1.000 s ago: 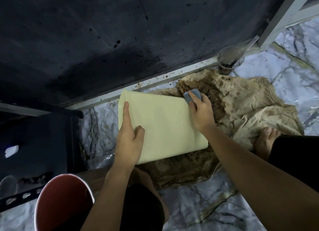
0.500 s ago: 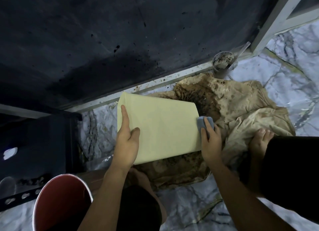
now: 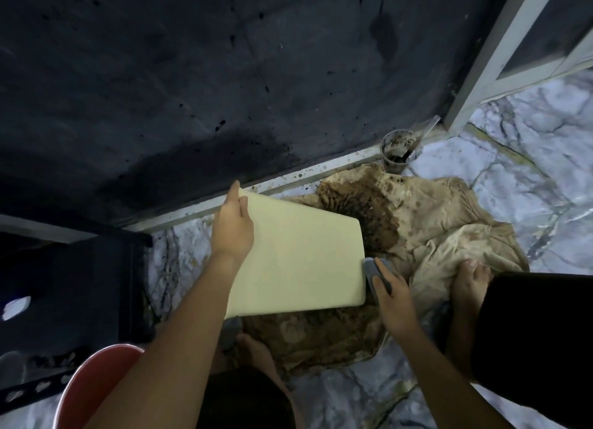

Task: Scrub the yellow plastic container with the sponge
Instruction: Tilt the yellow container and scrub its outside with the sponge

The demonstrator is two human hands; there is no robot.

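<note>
The pale yellow plastic container [image 3: 301,255] lies with a broad flat side up, over a stained cloth on the floor. My left hand [image 3: 231,228] grips its far left corner, fingers curled over the top edge. My right hand [image 3: 390,287] presses a grey-blue sponge [image 3: 372,273] against the container's right side, near the lower right corner. Most of the sponge is hidden under my fingers.
A stained beige cloth [image 3: 433,236] is spread on the marble floor [image 3: 529,172]. A dirty plastic cup [image 3: 399,151] with a straw stands by the dark wall [image 3: 224,75]. A red bucket [image 3: 93,387] is at lower left, a black crate [image 3: 64,284] at left. My bare feet [image 3: 470,281] rest on the cloth.
My right hand has slid the sponge down the container's right edge from the top corner to near the bottom. My left hand has moved up to grip the far left corner.
</note>
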